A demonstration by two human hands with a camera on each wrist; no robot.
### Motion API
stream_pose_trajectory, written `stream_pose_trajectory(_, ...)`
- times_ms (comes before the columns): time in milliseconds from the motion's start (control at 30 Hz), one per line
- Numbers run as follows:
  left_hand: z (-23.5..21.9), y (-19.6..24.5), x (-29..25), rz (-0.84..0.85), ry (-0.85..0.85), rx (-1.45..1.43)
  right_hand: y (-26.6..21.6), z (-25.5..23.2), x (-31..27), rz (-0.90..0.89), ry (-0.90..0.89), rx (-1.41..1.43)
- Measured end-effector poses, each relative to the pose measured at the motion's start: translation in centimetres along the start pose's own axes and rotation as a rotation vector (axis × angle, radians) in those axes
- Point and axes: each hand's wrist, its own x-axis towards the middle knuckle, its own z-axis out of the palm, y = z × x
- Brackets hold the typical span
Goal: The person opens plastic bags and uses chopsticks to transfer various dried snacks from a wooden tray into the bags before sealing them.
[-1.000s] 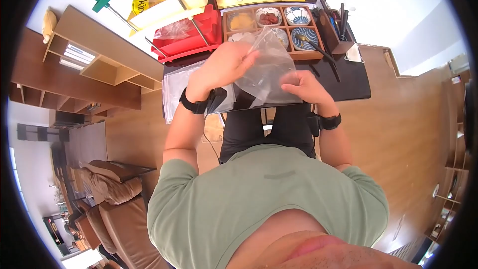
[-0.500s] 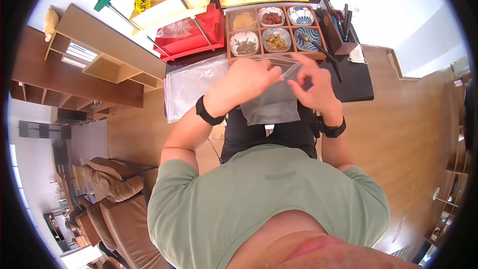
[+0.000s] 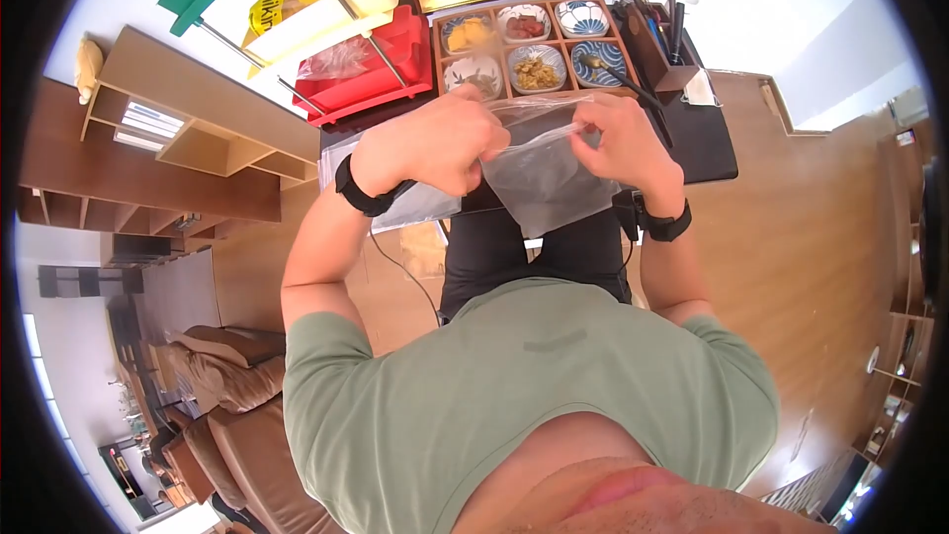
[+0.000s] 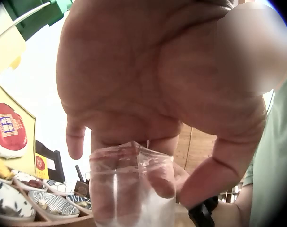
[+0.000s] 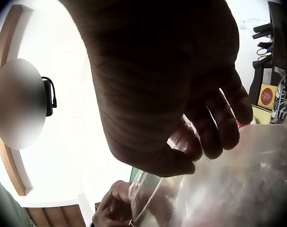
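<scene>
Both hands hold a clear plastic bag [image 3: 546, 188] by its upper edge, and it hangs above the lap. My left hand [image 3: 430, 143], fingers curled, grips its left side. In the left wrist view, the bag [image 4: 134, 189] overlaps several fingers, while the thumb stands apart; whether the fingers are inside it I cannot tell. At the bag's upper right, my right hand [image 3: 628, 146] pinches the edge between thumb and forefinger. The right wrist view shows this hand [image 5: 172, 94] with its other fingers bent loosely over the plastic [image 5: 247, 175].
Beyond the hands is a wooden divided tray [image 3: 625, 49] with small patterned bowls, some holding food. Flat clear bags [image 3: 420, 213] lie under the left forearm. A red bin [image 3: 400, 64] stands at the back left, a pen holder [image 3: 667, 69] at the back right.
The left hand has moved left, away from the right hand, and the bag's upper edge now stretches between them. The right hand has closed its thumb and forefinger on the edge.
</scene>
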Motion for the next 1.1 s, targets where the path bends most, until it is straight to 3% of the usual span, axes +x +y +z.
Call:
stream_pose_trajectory(133,0.9,-0.2,0.7,-0.103,0.048,0.271,0.8,0.0,0.5,-0.036,-0.077,-0.075)
stream_pose_trajectory(200,1.9,-1.3,1.1,-0.087,0.317,0.371,0.6,0.2,0.8,-0.034,-0.073,-0.088)
stream_pose_trajectory(400,2.1,-2.1,1.6,-0.068,0.532,0.529,0.3,0.4,1.3,0.024,-0.11,-0.19)
stream_pose_trajectory(567,5.1,-3.1,1.1,-0.045,0.502,0.544,-0.6,-0.2,0.7,0.187,-0.254,-0.254)
stream_pose_trajectory(633,6.3,-3.2,1.0,-0.045,0.509,0.512,-1.2,-0.1,0.6,0.093,-0.042,-0.215)
stream_pose_trajectory(667,6.7,-3.2,1.1,-0.046,0.507,0.512,-1.3,0.0,0.9,0.093,-0.042,-0.213)
stream_pose_trajectory(733,7.3,-2.9,1.3,-0.008,0.563,0.499,-1.4,0.5,1.9,-0.179,0.357,-0.322)
stream_pose_trajectory(767,7.7,-2.8,1.4,-0.008,0.561,0.496,-1.1,0.8,2.0,-0.177,0.356,-0.321)
stream_pose_trajectory(867,8.4,-2.7,1.7,0.016,0.544,0.493,0.7,2.3,2.0,-0.112,0.343,-0.367)
stream_pose_trajectory(933,8.8,-2.6,1.7,0.031,0.513,0.476,2.3,3.1,1.4,0.06,0.183,-0.246)
stream_pose_trajectory(967,8.8,-2.5,1.8,0.026,0.513,0.476,2.1,3.1,1.6,0.057,0.181,-0.244)
stream_pose_trajectory(1033,8.7,-2.3,2.1,0.071,0.577,0.512,1.5,3.0,1.9,0.341,-0.07,-0.04)
stream_pose_trajectory(1100,7.7,-1.1,2.3,-0.021,0.539,0.516,1.8,3.9,1.6,0.328,-0.03,0.005)
